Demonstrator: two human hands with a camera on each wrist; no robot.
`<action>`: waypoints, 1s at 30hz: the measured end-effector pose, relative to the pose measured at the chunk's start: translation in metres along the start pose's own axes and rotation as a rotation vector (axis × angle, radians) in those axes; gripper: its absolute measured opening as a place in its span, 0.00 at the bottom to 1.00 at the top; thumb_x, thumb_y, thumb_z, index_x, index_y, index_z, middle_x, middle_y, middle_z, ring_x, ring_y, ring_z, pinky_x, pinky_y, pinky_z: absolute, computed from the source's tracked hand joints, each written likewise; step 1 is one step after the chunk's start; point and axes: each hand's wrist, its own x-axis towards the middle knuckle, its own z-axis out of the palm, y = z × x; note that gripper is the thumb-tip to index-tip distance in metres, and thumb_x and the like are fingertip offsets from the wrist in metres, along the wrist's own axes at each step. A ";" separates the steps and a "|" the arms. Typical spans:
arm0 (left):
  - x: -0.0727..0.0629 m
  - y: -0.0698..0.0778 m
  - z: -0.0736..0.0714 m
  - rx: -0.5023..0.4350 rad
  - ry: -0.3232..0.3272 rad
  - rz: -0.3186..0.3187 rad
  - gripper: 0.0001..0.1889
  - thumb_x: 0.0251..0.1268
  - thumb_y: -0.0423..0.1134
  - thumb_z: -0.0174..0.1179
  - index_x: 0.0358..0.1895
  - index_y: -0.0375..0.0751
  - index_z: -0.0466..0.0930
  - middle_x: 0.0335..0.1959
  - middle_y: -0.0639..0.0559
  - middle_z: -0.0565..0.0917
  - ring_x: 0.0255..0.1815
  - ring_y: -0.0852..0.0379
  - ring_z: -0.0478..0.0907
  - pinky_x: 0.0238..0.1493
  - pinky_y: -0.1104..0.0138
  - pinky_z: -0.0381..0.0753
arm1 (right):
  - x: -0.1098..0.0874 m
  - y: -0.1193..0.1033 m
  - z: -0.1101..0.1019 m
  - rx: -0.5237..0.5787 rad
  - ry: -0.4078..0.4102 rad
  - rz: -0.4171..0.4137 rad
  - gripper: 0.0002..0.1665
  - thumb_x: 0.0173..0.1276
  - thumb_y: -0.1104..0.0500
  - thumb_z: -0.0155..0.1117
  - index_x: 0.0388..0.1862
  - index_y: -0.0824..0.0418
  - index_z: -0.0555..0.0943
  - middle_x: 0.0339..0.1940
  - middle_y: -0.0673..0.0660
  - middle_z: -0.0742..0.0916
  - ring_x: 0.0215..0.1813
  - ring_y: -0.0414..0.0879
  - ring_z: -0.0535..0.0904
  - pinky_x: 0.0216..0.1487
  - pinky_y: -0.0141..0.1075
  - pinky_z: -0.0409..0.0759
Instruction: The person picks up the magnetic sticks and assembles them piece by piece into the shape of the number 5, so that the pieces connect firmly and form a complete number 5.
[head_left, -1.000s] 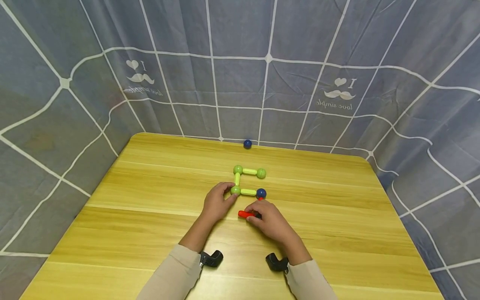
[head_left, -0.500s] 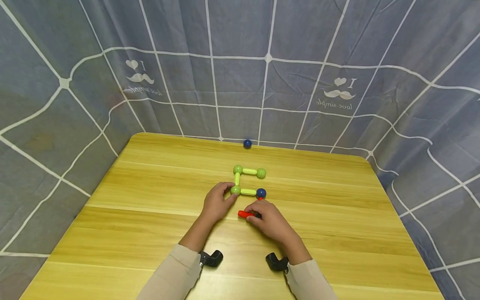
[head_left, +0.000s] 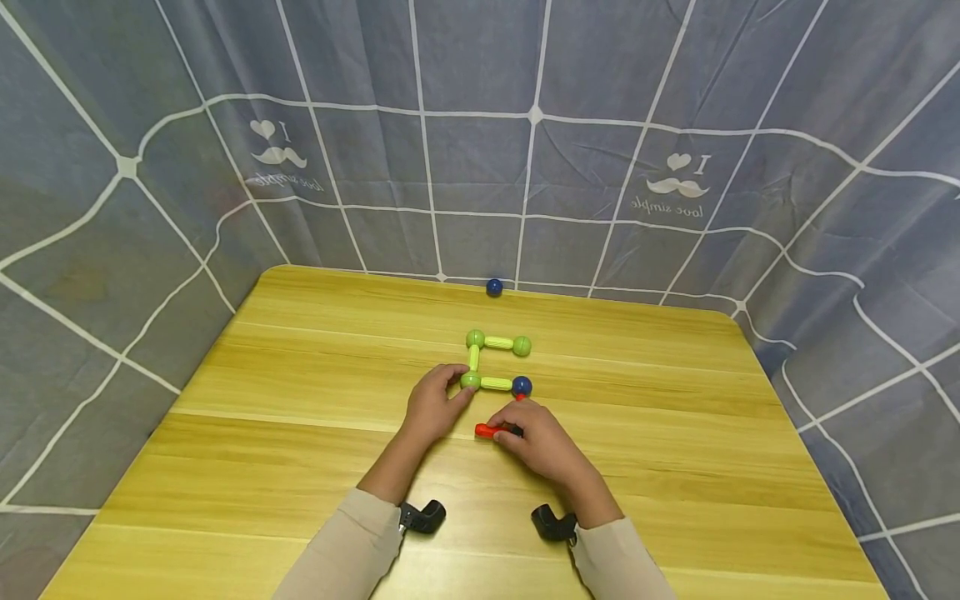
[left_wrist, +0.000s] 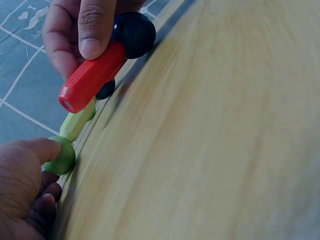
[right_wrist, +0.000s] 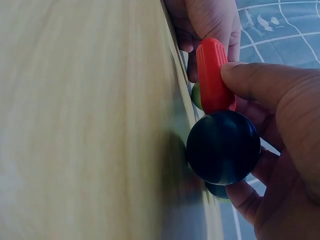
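Observation:
My left hand [head_left: 437, 404] grips a green ball [head_left: 470, 381] between thumb and fingers. That ball is a corner of a construction of green balls joined by yellow-green rods [head_left: 497, 384], with a blue ball [head_left: 522, 386] at its near right end. A short bit of red [head_left: 521, 397] shows just below the blue ball, mostly covered by my right hand [head_left: 542, 440]. Between thumb and fingers the right hand pinches a ridged red rod [left_wrist: 92, 80], its free end pointing left. A dark blue ball [right_wrist: 223, 147] sits on the rod's other end, against the fingers.
Behind the construction, a loose blue ball [head_left: 494, 287] lies near the far edge of the wooden table [head_left: 300, 467]. A grey curtain [head_left: 480, 167] with white lines hangs around the back and sides. Black wrist devices [head_left: 424, 517] sit at both cuffs.
The free end of the red rod has tipped slightly toward the person. Both hands and the green construction stay nearly where they were.

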 end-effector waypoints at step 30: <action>-0.001 0.002 -0.002 -0.004 -0.003 0.007 0.18 0.66 0.43 0.67 0.55 0.39 0.82 0.49 0.46 0.83 0.53 0.48 0.80 0.56 0.53 0.75 | -0.021 0.010 -0.015 0.178 0.090 0.204 0.08 0.65 0.61 0.72 0.40 0.54 0.81 0.34 0.51 0.78 0.35 0.46 0.72 0.36 0.34 0.72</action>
